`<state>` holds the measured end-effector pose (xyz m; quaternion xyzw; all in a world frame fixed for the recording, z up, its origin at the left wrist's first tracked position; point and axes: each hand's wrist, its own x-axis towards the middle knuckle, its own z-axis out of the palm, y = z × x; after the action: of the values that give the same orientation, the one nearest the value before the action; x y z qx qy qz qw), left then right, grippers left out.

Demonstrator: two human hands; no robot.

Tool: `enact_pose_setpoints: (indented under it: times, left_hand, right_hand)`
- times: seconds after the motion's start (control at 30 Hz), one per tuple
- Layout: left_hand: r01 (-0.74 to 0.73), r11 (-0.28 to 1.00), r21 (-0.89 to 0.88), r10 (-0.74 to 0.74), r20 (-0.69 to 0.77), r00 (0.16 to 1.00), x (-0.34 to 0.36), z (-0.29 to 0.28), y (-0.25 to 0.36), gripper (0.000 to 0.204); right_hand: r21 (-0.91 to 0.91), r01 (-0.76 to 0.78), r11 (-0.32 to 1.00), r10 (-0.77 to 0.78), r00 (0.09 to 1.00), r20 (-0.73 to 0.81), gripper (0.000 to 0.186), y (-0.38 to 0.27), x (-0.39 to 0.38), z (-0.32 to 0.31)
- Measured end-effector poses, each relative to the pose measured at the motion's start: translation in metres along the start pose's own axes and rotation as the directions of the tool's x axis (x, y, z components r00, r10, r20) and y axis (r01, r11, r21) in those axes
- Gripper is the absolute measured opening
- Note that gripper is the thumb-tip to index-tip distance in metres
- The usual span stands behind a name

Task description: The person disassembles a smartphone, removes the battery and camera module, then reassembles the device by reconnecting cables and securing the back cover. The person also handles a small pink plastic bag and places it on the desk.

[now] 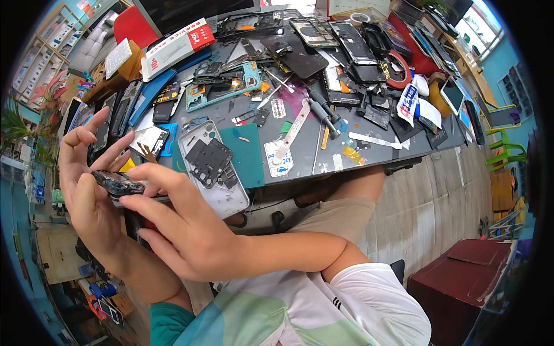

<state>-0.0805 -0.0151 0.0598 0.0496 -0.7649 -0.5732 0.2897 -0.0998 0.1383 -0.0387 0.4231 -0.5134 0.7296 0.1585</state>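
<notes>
My left hand (92,207) is raised off the left front edge of the table, gripping a dark, opened phone (118,183) that is tilted and seen nearly edge-on. Rough, uneven parts show along its side. My right hand (193,228) reaches across from the right, its thumb and forefinger pressed to the phone's near end. Whether a small part sits between those fingertips is hidden. Just right of both hands, a pale phone housing (234,199) lies on the table's edge with a black internal cover (209,161) and small pieces in it.
A green mat (249,155) lies beside the housing. Farther back are a teal phone frame (222,86), a red-and-white box (179,49), several opened phones, screwdrivers (323,115), white tweezers (378,140) and a glue tube (408,104). A dark red cabinet (461,277) stands at the lower right.
</notes>
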Motion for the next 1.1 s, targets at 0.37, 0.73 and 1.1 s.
enact_pose_setpoints:
  times: [0.37,0.73,1.1]
  left_hand:
    - [-0.044,0.996,-0.074,0.04,-0.047,0.998,0.004,0.006,-0.004,0.052]
    - [-0.047,0.992,-0.117,0.036,-0.095,0.995,0.005,0.01,-0.003,0.05]
    - [-0.137,0.97,-0.201,0.121,-0.09,0.989,0.003,0.013,-0.016,0.037]
  right_hand:
    - [0.058,-0.03,0.998,0.029,1.0,0.009,0.048,0.01,0.01,-0.004]
    - [-0.006,-0.008,1.0,0.009,1.0,0.029,0.048,0.012,0.013,-0.01]
    - [-0.009,-0.014,1.0,0.014,1.0,0.026,0.048,0.014,0.014,-0.011]
